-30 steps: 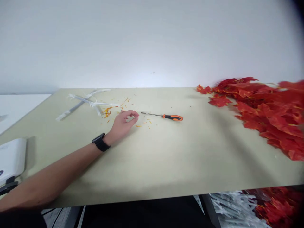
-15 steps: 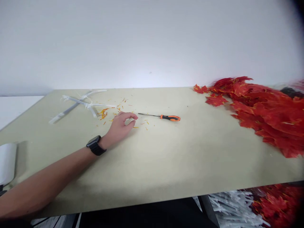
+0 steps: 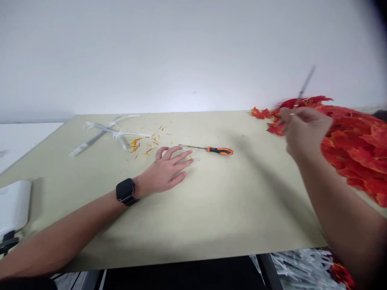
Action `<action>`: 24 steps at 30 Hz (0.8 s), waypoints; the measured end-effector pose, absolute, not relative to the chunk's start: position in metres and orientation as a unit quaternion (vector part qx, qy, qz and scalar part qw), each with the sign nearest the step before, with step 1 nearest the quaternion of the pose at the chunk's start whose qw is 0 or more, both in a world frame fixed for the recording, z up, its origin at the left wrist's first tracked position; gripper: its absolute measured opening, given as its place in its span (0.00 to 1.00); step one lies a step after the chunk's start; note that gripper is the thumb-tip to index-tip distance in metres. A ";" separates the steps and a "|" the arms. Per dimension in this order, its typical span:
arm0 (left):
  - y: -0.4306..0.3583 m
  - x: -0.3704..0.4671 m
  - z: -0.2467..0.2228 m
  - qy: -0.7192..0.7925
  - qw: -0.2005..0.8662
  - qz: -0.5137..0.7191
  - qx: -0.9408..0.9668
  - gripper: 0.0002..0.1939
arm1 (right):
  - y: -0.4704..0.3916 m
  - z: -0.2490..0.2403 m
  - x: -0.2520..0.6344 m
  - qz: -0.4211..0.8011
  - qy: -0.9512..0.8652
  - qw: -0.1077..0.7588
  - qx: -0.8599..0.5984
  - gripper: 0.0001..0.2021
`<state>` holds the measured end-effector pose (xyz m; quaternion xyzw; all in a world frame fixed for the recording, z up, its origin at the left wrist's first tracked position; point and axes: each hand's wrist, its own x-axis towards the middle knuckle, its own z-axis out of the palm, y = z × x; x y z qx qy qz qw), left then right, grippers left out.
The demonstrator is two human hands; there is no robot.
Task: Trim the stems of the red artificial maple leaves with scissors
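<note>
My left hand (image 3: 167, 169) rests palm down on the table with its fingers spread, close to the tip of a screwdriver (image 3: 221, 150) with an orange and black handle. A black watch is on that wrist. Raised above the table at the right, my right hand (image 3: 306, 131), slightly blurred, pinches a slim grey pen-like stick (image 3: 305, 86) that points up. Behind this hand lies a large pile of red artificial maple leaves (image 3: 358, 139). Small orange and yellow scraps (image 3: 135, 145) are scattered beyond my left fingers.
Translucent plastic stems (image 3: 102, 131) tied into a branching shape lie at the back left. A white device (image 3: 16, 207) stands at the left edge. Below the table's front right edge are clear plastic stems (image 3: 302, 268) and more red leaves (image 3: 343, 274). A pale wall (image 3: 181, 52) rises behind.
My right hand has come into view at the right, holding the slim stick. My left hand has turned from a curled pose to flat with fingers spread. The screwdriver stays on the table.
</note>
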<state>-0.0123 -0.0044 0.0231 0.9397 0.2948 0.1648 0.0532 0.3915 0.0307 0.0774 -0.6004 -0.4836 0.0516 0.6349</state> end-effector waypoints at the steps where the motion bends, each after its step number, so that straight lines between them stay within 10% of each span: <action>1: -0.005 -0.012 0.022 0.296 0.046 0.171 0.939 0.22 | 0.034 0.070 0.373 0.098 -0.484 0.639 -0.590 0.07; 9: 0.000 -0.022 0.013 0.327 -0.028 0.246 0.912 0.09 | 0.022 0.014 0.306 0.204 -0.582 0.544 -0.570 0.15; 24: -0.034 -0.003 0.024 0.088 -0.085 0.255 0.959 0.19 | 0.021 0.025 0.326 0.132 -0.524 0.589 -0.601 0.10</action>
